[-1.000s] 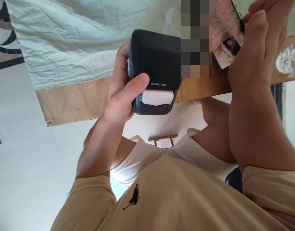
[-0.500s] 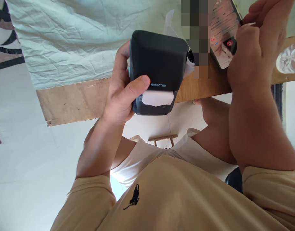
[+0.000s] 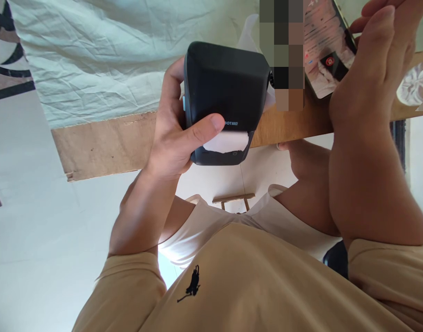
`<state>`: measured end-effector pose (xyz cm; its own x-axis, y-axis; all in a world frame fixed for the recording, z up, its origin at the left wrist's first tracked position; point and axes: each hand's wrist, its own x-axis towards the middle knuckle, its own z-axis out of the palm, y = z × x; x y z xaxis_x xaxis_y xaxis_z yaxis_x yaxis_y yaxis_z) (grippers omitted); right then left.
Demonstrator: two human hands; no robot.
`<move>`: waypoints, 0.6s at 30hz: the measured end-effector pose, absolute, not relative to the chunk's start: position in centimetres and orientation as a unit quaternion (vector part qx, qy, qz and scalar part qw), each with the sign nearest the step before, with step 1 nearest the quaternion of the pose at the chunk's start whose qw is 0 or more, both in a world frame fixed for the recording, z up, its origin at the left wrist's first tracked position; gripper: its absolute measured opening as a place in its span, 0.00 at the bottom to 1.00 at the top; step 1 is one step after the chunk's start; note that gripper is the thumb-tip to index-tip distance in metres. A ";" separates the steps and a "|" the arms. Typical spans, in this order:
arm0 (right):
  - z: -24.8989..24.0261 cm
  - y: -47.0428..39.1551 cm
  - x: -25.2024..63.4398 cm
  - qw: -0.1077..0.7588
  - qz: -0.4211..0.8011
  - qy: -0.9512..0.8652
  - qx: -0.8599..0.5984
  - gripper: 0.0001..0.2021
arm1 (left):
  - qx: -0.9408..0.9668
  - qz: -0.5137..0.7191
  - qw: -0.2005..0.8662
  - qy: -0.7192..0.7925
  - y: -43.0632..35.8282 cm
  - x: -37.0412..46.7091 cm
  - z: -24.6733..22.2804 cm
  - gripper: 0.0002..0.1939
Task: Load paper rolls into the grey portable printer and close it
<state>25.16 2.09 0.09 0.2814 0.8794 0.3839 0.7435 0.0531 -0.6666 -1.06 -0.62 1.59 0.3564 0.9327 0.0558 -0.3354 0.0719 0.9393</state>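
Observation:
My left hand (image 3: 179,124) is wrapped round a black label printer (image 3: 225,87) above the table's front edge. Its thumb lies across the front, covering part of the printed brand name, beside a strip of white label paper (image 3: 228,140) that sticks out of the slot. At the upper right, my right hand (image 3: 380,60) grips a phone (image 3: 327,50) with a lit screen along its right side. The thumb is raised off the glass, and the fingers are partly hidden behind the phone.
A pale green cloth (image 3: 104,55) covers much of the wooden table (image 3: 104,150). More white paper (image 3: 249,34) shows behind the printer, beside a pixelated patch. A clear plastic object (image 3: 415,85) stands at the right. Below is a small wooden stool (image 3: 234,198).
My left thumb has slid slightly right and down over the brand name and paper edge. My right thumb has lifted upward from the phone's edge, and the phone has shifted a little.

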 end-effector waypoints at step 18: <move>-0.1 2.0 25.4 0.401 0.074 -0.608 -0.681 0.20 | 0.512 0.506 0.636 0.279 0.6 -1.0 -0.6 0.26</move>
